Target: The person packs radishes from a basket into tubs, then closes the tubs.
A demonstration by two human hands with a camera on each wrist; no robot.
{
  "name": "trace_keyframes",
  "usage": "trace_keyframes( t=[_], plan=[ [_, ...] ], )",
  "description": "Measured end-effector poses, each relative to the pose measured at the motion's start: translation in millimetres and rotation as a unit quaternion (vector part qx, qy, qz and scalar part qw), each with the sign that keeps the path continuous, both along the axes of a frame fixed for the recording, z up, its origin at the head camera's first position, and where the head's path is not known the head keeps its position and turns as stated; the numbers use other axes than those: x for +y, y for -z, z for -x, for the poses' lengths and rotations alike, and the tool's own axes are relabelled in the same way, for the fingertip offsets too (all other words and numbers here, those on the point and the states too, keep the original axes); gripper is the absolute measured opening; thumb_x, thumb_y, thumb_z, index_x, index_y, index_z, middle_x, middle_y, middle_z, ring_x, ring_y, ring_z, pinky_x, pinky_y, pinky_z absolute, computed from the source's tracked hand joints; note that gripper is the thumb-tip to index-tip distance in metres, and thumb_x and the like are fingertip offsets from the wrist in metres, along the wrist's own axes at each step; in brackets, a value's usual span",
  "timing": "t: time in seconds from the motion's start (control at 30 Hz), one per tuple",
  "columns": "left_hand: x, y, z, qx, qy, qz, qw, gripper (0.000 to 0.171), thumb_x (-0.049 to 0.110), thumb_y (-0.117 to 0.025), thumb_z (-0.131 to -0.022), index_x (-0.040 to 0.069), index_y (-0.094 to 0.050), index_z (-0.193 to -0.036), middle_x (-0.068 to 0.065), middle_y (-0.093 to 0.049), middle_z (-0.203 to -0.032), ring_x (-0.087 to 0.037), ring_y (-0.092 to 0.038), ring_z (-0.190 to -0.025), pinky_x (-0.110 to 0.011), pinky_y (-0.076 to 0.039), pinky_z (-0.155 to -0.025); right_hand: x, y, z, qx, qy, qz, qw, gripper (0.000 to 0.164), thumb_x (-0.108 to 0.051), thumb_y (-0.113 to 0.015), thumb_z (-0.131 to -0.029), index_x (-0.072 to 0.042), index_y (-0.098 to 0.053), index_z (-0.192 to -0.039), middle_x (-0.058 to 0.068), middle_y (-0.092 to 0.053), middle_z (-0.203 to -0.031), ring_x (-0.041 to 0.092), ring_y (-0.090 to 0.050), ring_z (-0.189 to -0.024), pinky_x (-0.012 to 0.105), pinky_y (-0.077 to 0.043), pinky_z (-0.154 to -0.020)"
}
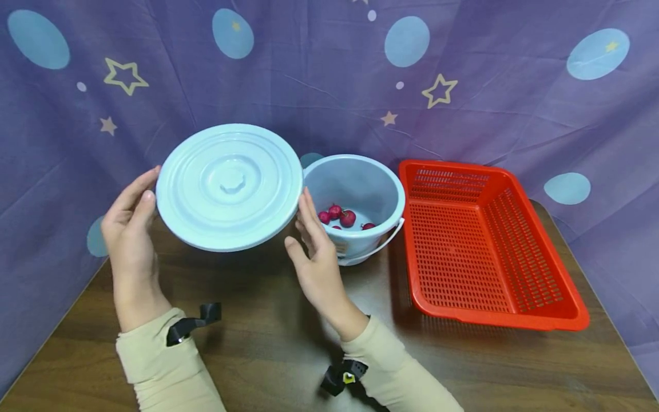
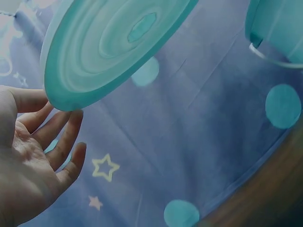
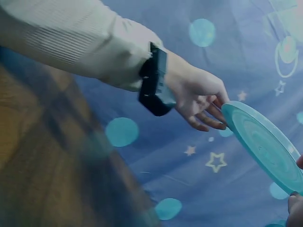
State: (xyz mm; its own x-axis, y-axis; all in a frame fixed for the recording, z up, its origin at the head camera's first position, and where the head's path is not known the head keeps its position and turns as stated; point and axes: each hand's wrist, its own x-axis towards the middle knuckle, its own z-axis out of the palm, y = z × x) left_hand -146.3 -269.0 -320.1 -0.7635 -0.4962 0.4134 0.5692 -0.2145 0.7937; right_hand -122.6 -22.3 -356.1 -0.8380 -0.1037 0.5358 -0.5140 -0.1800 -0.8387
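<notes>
A round pale-blue lid (image 1: 230, 186) with a raised knob is held up in the air, tilted so its top shows. My left hand (image 1: 133, 240) grips its left edge, the thumb in front and the fingers behind; the left wrist view shows that lid edge between the thumb and fingers of the left hand (image 2: 40, 137). At the opposite edge my right hand (image 1: 321, 269) holds the lid with its fingers and thumb, partly seen in the right wrist view. Behind that hand stands an uncovered pale-blue bucket (image 1: 355, 171), with several small round red things (image 1: 347, 218), perhaps onions or radishes, on its bottom.
A red perforated plastic basket (image 1: 453, 252) stands right of the bucket. The bucket's white handle (image 1: 378, 249) hangs down at its front. Beneath everything is a brown wooden table (image 1: 257, 355), with a purple patterned cloth (image 1: 319, 68) hanging behind it.
</notes>
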Motion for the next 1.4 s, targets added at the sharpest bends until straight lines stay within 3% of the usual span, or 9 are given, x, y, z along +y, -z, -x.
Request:
trace_keyframes(
  t=[0.23, 0.43, 0.67, 0.83, 0.97, 1.13, 1.4],
  plan=[
    [21.0, -5.9, 0.8, 0.033, 0.041, 0.061, 0.9968, 0.029, -0.009, -0.055, -0.095, -0.011, -0.064, -0.121, -0.014, -0.068, -0.121, -0.023, -0.060, -0.114, -0.024, -0.046, -0.091, 16.9, -9.9, 6.7, 0.027, 0.033, 0.057, 0.997, 0.057, 0.008, -0.051, -0.097, 0.004, -0.031, -0.151, 0.010, -0.024, -0.161, 0.017, -0.022, -0.148, 0.035, -0.025, -0.116],
    [37.6, -7.9, 2.7, 0.052, 0.063, 0.113, 0.9902, 0.032, -0.009, -0.057, -0.093, -0.008, -0.064, -0.124, -0.015, -0.066, -0.125, -0.023, -0.060, -0.115, -0.026, -0.044, -0.097, 33.1, -18.9, 10.5, 0.023, 0.075, 0.072, 0.994, 0.054, -0.002, -0.051, -0.100, 0.001, -0.034, -0.151, 0.008, -0.029, -0.159, 0.016, -0.026, -0.146, 0.035, -0.023, -0.117],
    [49.0, -7.7, 2.3, 0.092, 0.128, 0.111, 0.9812, 0.046, -0.004, -0.065, -0.091, -0.004, -0.055, -0.137, -0.014, -0.058, -0.137, -0.023, -0.058, -0.112, -0.029, -0.040, -0.098, 49.3, -28.3, 12.6, 0.013, 0.134, 0.027, 0.991, 0.050, -0.011, -0.051, -0.101, -0.002, -0.040, -0.149, 0.002, -0.037, -0.156, 0.012, -0.030, -0.144, 0.032, -0.022, -0.117],
    [61.1, -7.2, 4.8, 0.106, 0.153, 0.110, 0.9764, 0.063, 0.011, -0.075, -0.088, -0.001, -0.049, -0.143, -0.014, -0.051, -0.145, -0.026, -0.053, -0.119, -0.030, -0.040, -0.098, 64.2, -37.7, 13.3, 0.015, 0.150, -0.008, 0.989, 0.051, -0.012, -0.054, -0.101, -0.002, -0.040, -0.149, 0.004, -0.039, -0.155, 0.011, -0.031, -0.143, 0.031, -0.023, -0.117],
    [75.6, -6.2, 11.4, 0.093, 0.149, 0.112, 0.9780, 0.072, 0.025, -0.078, -0.084, 0.001, -0.047, -0.145, -0.013, -0.049, -0.146, -0.025, -0.050, -0.121, -0.028, -0.041, -0.097, 81.5, -46.7, 15.4, 0.005, 0.159, -0.026, 0.987, 0.051, -0.011, -0.058, -0.099, -0.002, -0.043, -0.148, 0.005, -0.043, -0.152, 0.010, -0.034, -0.141, 0.030, -0.024, -0.116],
    [90.0, -5.4, 17.5, 0.070, 0.122, 0.130, 0.9815, 0.078, 0.038, -0.078, -0.080, 0.003, -0.050, -0.144, -0.013, -0.050, -0.145, -0.026, -0.048, -0.120, -0.028, -0.040, -0.094, 100.5, -51.2, 17.2, -0.028, 0.154, -0.055, 0.986, 0.051, -0.011, -0.061, -0.098, -0.004, -0.046, -0.146, 0.004, -0.044, -0.151, 0.009, -0.034, -0.140, 0.030, -0.027, -0.115],
    [104.6, 2.6, 20.4, 0.038, 0.116, 0.182, 0.9757, 0.073, 0.040, -0.075, -0.084, 0.003, -0.052, -0.142, -0.009, -0.053, -0.142, -0.023, -0.048, -0.120, -0.035, -0.038, -0.099, 126.7, -45.5, 21.2, -0.074, 0.170, -0.115, 0.976, 0.053, -0.020, -0.068, -0.095, -0.014, -0.052, -0.145, -0.003, -0.047, -0.148, 0.007, -0.031, -0.141, 0.031, -0.025, -0.116]
  ],
)
